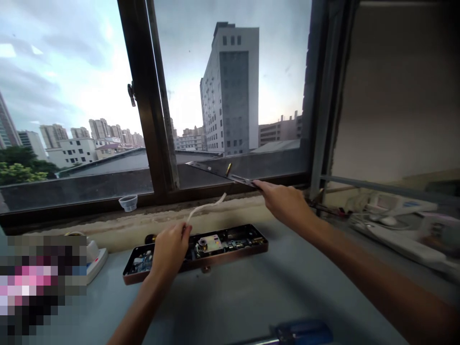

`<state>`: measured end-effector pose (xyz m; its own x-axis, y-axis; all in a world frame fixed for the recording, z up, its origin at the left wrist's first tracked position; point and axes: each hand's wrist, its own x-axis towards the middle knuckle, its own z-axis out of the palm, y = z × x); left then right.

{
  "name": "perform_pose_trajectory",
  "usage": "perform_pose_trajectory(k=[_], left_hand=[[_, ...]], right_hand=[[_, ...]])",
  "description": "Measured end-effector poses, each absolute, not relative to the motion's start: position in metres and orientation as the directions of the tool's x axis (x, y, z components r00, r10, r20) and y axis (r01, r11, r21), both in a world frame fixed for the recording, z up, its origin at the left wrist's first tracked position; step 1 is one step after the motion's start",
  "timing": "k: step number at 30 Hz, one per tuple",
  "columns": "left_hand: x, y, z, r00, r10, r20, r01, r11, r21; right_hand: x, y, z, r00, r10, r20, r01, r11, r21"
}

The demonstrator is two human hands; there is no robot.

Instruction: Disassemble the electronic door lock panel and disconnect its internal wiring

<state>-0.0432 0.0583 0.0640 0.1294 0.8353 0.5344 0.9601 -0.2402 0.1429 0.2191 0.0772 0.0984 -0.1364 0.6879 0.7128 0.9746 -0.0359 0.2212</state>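
Observation:
A long, shallow copper-edged housing (230,255) lies open on the table, with circuit boards, wires and a pale square part inside. Over its left half is my left hand (170,247), closed with the fingertips pinching a thin white strip (206,206) whose free end curves up to the right. My right hand (285,199), raised near the window, grips the right end of a thin dark plate (212,168). A short brass-coloured post (229,169) stands up from that plate, which is tilted and held apart from the housing.
A small clear plastic cup (128,203) stands on the window ledge. At the left is a white power strip (97,266) beside a pixelated area. A blue-handled screwdriver (302,331) lies at the near edge. White devices (406,225) sit at the right.

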Motion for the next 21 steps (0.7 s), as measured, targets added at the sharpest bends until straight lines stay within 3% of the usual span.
perform_pose_trajectory(k=[6, 11, 18, 21], left_hand=[[-0.034, 0.061, 0.063, 0.125, 0.865, 0.487, 0.957, -0.235, 0.172], [-0.035, 0.066, 0.057, 0.151, 0.882, 0.447, 0.948, -0.257, 0.187], [-0.068, 0.050, 0.079, 0.237, 0.875, 0.422, 0.927, -0.333, 0.171], [-0.103, 0.026, 0.094, 0.107, 0.896, 0.431, 0.906, -0.266, 0.329]], right_hand=[[0.247, 0.050, 0.084, -0.156, 0.662, 0.733, 0.971, -0.035, 0.238], [0.242, 0.002, 0.043, -0.473, 0.440, 0.764, 0.881, 0.264, 0.393], [0.214, -0.046, -0.004, -0.658, 0.340, 0.672, 0.739, 0.464, 0.488], [0.204, -0.062, -0.021, -0.666, 0.357, 0.655, 0.730, 0.496, 0.470]])
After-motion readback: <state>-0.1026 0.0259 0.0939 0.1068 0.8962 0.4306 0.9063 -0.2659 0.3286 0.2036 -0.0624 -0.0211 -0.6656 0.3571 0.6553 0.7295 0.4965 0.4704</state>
